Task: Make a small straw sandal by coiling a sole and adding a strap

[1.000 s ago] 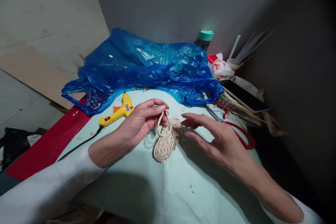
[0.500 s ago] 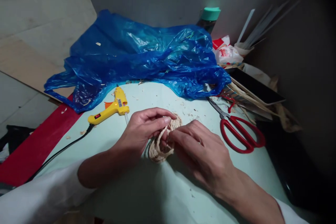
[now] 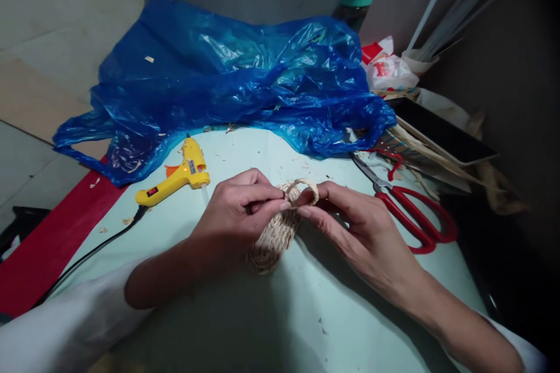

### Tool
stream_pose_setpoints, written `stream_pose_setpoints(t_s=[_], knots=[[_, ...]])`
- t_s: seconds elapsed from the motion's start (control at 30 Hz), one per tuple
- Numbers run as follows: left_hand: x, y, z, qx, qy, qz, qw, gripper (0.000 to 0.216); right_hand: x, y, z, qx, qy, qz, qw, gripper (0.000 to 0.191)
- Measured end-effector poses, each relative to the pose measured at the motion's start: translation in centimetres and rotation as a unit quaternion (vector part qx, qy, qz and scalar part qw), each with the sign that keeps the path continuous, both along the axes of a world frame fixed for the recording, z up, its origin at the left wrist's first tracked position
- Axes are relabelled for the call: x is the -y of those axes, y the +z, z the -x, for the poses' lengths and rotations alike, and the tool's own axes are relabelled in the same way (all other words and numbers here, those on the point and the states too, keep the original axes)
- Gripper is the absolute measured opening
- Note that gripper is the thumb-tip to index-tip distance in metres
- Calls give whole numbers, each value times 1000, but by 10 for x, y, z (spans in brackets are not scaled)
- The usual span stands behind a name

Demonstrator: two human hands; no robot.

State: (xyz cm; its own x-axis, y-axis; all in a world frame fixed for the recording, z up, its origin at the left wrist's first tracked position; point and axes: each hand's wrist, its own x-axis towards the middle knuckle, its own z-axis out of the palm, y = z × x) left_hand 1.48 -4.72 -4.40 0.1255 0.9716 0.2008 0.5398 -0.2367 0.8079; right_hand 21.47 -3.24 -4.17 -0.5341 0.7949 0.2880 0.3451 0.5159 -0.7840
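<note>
A woven oval sole-like piece of pale braided cord (image 3: 273, 242) lies between my hands, tilted over the table. My left hand (image 3: 238, 210) is closed at its upper edge, thumb and forefinger pinching a strip. From that pinch a loop of pale cord (image 3: 315, 191) stands up above the piece. My right hand (image 3: 356, 227) pinches the lower side of this loop between thumb and fingertips. The piece's left side is partly covered by my left hand.
A yellow glue gun (image 3: 177, 180) with a black cable lies at left. Red-handled scissors (image 3: 415, 215) lie at right. A crumpled blue plastic bag (image 3: 236, 81) spreads across the back. Behind it stands a green-capped bottle (image 3: 356, 0); a dark-screened tablet (image 3: 446, 128) rests at right.
The braided piece has turned so its flat woven face shows. My right hand has moved up and right, and a cord loop now stands between both hands. The view has shifted slightly.
</note>
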Motion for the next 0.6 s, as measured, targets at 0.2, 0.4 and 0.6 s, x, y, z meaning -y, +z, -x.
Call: stream_pose_setpoints(t_s=[0.2,0.4,0.6], knots=[[2,-1,-3,71,72,103,990,9,-2,-2,-7,-7,-24,1,1000,8],[1,-2,3,127,61,134,981,7,1,-7,-7,-9,-37,0,999,6],[0,3,9,83,7,140,987,8,2,-8,-8,14,-44,-2,999,9]])
